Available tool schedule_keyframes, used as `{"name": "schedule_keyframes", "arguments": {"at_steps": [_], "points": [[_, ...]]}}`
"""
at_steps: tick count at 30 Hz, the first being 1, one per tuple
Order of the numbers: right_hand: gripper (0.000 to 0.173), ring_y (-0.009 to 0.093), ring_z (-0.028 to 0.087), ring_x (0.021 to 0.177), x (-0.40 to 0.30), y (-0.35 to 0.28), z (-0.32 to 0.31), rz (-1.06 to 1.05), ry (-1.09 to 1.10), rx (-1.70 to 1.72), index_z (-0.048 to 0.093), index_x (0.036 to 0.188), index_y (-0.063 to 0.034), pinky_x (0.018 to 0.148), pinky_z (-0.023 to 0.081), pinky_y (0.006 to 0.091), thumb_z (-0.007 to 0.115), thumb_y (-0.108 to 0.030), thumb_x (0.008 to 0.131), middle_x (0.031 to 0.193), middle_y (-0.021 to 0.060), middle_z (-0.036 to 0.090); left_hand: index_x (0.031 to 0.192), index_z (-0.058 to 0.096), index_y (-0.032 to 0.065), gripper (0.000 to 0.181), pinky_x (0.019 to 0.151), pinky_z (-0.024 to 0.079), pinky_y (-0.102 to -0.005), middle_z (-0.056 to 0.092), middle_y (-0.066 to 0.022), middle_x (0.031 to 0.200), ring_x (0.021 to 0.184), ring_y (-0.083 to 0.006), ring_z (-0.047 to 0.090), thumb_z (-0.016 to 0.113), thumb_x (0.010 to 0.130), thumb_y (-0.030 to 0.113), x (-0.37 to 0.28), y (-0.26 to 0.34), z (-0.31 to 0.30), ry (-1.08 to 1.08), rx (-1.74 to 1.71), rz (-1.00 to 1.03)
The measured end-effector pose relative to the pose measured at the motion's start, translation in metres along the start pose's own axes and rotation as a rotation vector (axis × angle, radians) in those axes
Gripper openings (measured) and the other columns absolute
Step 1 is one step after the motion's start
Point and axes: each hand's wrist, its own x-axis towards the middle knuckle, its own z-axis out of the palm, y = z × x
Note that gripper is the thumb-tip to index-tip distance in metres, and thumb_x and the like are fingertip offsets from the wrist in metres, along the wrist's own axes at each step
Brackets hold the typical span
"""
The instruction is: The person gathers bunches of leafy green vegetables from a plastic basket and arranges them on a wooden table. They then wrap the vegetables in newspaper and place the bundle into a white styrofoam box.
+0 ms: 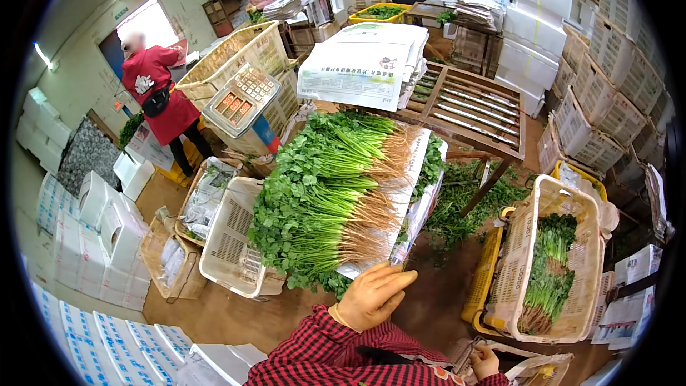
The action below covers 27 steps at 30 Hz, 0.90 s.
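Note:
My left hand [372, 296], in a tan rubber glove, is by the near edge of a pile of cilantro [327, 193]; nothing shows in its grasp. The bunches lie in rows on newspaper, leaves to the left and brown roots to the right. My right hand [484, 362] is low at the right, beside an open bag [538, 367]; its fingers are curled, and whether it holds something is unclear. Behind the pile is a stack of newspapers [351, 72], with a digital scale [241, 101] to its left.
A white plastic crate [595, 225] with cilantro stands at the right, another crate [214, 257] at the left. A slatted wooden rack [477, 107] is beyond the pile, loose greens [466, 198] beneath. Foam boxes [86, 257] line the left. Several people work farther back, one in a red coat [161, 86].

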Motion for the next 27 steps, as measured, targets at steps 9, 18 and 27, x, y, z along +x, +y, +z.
{"name": "schedule_keyframes", "arguments": {"at_steps": [9,18,27], "points": [[0.044,0.013,0.069,0.083,0.009,-0.136,0.048,-0.118,-0.18,-0.23,0.064,0.133,0.0017,0.077,0.057,0.0276,0.072,-0.013,0.092,0.093,0.0091,0.074,0.125,0.067,-0.0018,0.039,0.1,0.051,-0.0513,0.073,-0.0173,0.112,0.108,-0.0395,0.068,0.065,0.087,0.003,-0.02,-0.035,-0.048,0.136,0.273,-0.093],[0.041,0.014,0.071,0.087,0.003,-0.153,0.05,0.035,-0.185,-0.258,0.065,0.134,0.0,0.079,0.057,0.0279,0.071,-0.015,0.095,0.097,0.0084,0.076,0.12,0.07,-0.002,0.036,0.1,0.051,-0.0519,0.074,-0.0166,0.109,0.107,-0.04,0.069,0.067,0.084,-0.002,0.011,-0.069,-0.037,0.186,0.181,-0.076],[0.043,0.015,0.073,0.092,-0.007,-0.141,0.058,0.08,-0.101,-0.268,0.065,0.136,-0.0073,0.085,0.058,0.0302,0.07,-0.023,0.095,0.102,0.0078,0.077,0.12,0.072,-0.001,0.04,0.105,0.05,-0.0517,0.075,-0.0163,0.113,0.114,-0.0374,0.069,0.068,0.08,-0.002,0.051,-0.054,0.041,0.006,-0.127,-0.073]]}}
